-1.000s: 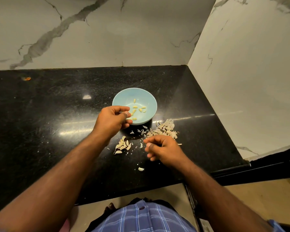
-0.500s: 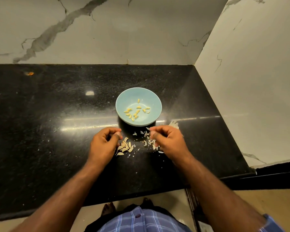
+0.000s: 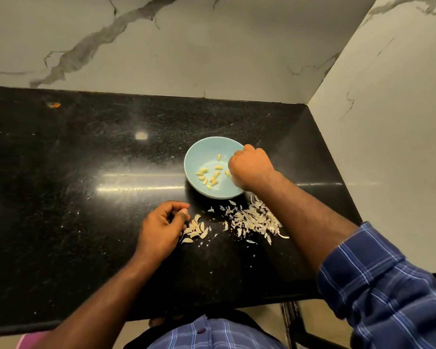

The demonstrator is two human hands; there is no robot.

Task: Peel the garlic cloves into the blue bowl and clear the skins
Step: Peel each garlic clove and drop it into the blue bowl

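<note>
The blue bowl (image 3: 195,153) stands on the black counter with several yellow peeled cloves (image 3: 209,177) inside. My right hand (image 3: 251,166) hangs over the bowl's right rim, knuckles up and fingers curled downward. Its fingertips are hidden, so I cannot tell whether it holds anything. My left hand (image 3: 159,227) rests on the counter in front of the bowl, loosely curled, thumb near the forefinger, with nothing visible in it. Just right of it lies a small heap of unpeeled cloves (image 3: 195,230). A larger pile of papery skins (image 3: 254,219) lies under my right forearm.
The black granite counter (image 3: 86,197) meets marble walls at the back and right. Its front edge runs just before my body. Small skin flakes (image 3: 207,244) are scattered near the piles. An orange speck (image 3: 53,105) lies far back left.
My right hand has risen from the skins and moved back over the bowl's right rim. My left hand has stayed beside the unpeeled cloves. The camera has come closer.
</note>
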